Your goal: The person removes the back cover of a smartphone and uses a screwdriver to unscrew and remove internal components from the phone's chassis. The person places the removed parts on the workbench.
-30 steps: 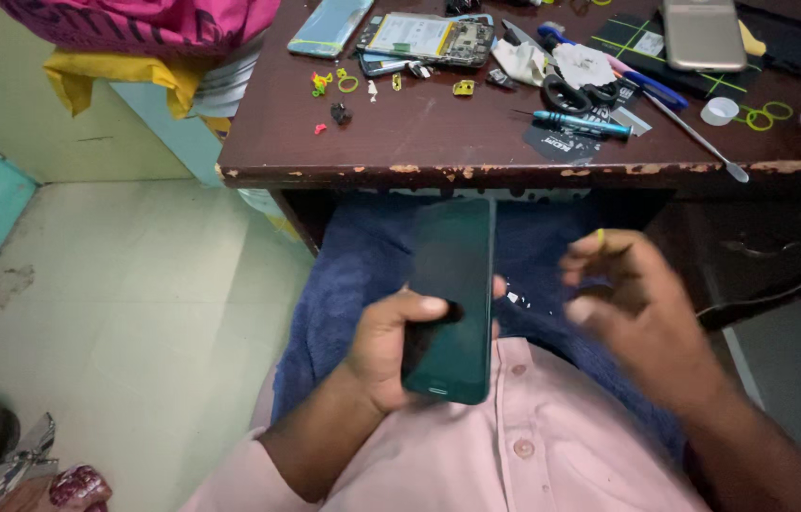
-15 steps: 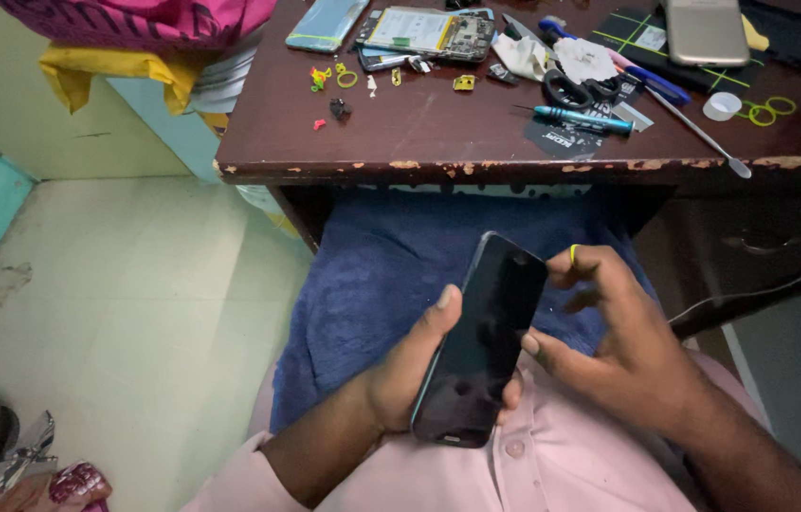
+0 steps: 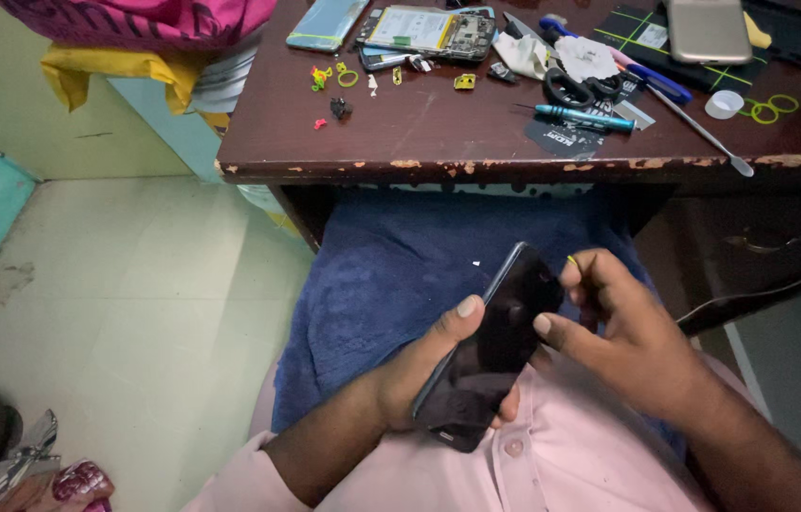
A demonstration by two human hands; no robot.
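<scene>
A: Head view: state of each grip?

B: The left hand point(image 3: 419, 374) was clamped on the black phone point(image 3: 491, 346), tilted above the lap. The right hand point(image 3: 623, 327) pinched a small yellow pick point(image 3: 571, 259) at the phone's upper edge.

A: Surroundings?

B: Beyond the grip, the desk point(image 3: 438, 142) carried scissors point(image 3: 581, 87) and a screwdriver point(image 3: 582, 118).
</scene>
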